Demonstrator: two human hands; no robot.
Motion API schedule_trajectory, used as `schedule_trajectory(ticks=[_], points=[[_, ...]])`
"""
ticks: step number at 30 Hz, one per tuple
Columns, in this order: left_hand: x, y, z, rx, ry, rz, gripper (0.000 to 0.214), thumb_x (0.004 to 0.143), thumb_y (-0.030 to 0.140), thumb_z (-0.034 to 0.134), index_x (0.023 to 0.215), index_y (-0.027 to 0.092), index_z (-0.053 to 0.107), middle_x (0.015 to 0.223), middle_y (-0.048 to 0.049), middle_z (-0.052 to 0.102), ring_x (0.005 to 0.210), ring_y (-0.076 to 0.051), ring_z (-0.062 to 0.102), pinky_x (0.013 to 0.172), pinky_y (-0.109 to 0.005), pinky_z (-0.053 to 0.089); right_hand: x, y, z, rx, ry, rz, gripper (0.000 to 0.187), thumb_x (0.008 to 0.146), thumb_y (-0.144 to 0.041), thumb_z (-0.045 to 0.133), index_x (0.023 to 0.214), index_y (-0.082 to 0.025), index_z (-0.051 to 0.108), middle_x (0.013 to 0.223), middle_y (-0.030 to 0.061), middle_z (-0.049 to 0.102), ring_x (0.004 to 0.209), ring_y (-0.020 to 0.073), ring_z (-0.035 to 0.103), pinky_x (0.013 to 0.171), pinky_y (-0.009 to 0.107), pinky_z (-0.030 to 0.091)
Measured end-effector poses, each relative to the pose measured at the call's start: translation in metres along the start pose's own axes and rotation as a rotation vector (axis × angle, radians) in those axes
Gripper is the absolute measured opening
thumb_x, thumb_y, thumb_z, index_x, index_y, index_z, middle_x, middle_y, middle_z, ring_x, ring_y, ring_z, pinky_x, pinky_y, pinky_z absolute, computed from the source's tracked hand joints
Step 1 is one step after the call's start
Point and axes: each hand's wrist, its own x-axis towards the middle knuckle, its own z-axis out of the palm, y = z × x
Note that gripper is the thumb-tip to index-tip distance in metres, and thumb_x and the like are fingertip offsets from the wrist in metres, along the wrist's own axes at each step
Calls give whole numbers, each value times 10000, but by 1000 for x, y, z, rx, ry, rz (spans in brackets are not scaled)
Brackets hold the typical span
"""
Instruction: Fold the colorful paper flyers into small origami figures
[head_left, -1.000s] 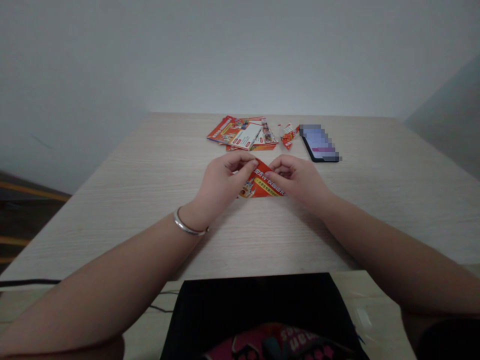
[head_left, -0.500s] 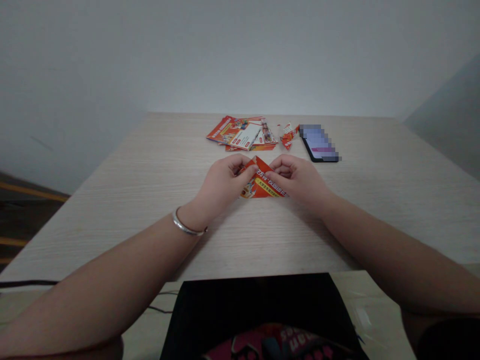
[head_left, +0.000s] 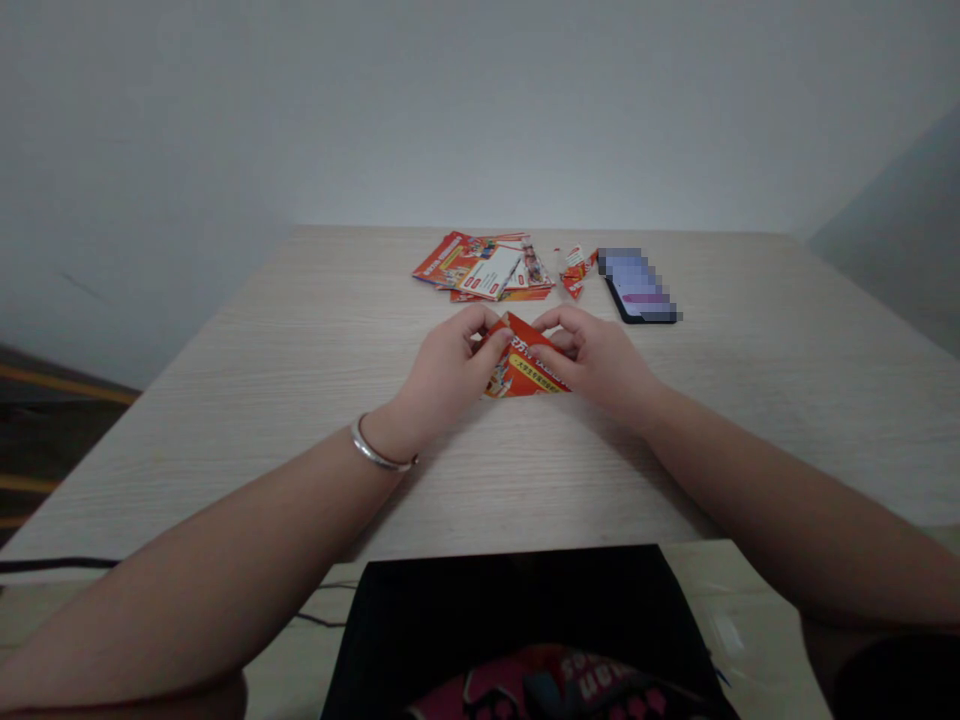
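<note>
A red printed flyer [head_left: 523,378], folded into a roughly triangular shape with white lettering and a yellow strip, is held between both hands just above the table. My left hand [head_left: 450,362] pinches its left side near the peak, thumb on the front face. On the other side my right hand [head_left: 604,360] grips the right slope, its thumb lying over the printed front and the index finger behind the edge. The fingertips behind the paper are partly hidden. A silver bangle [head_left: 379,452] circles my left wrist.
Behind the hands lies a fanned pile of red and white flyers [head_left: 469,268]. Right of it are a small folded red paper piece [head_left: 576,272] and a phone [head_left: 641,288] with its screen lit. The pale wooden table [head_left: 300,330] meets a wall at the back.
My right thumb and fingers have shifted slightly on the flyer, covering more of its white lettering. The left hand has barely moved. The items behind stay put.
</note>
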Motion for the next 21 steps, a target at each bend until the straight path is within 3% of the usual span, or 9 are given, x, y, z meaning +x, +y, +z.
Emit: schedule_trajectory(ticks=[4,9,16,21], points=[[-1,3,0,43,-19,1,171,894,213,571,727,205,538,670,29,561,634,-130,492,606,-271,377,2,-4,0,59,56,-29,112,855,-316,666,906,-224,627,727,-8,674,618,142,596,602,307,450],[0,7,0,85,-64,-39,179,897,239,584,726,189,566,660,34,565,627,-123,487,595,-258,359,6,-5,2,83,91,1,98,834,-276,664,775,-219,610,660,-19,615,581,127,543,572,297,427],[0,10,-3,46,-306,-223,254,857,329,664,680,169,576,580,61,485,540,-90,399,520,-235,306,4,-4,3,52,103,21,69,826,-227,657,768,-209,624,665,-20,619,582,123,538,575,297,418],[1,3,-4,16,-406,-293,228,810,377,699,768,161,637,607,45,564,532,-94,459,512,-228,339,3,-5,1,52,101,51,85,845,-237,647,771,-215,612,674,-7,631,598,138,565,576,301,432]])
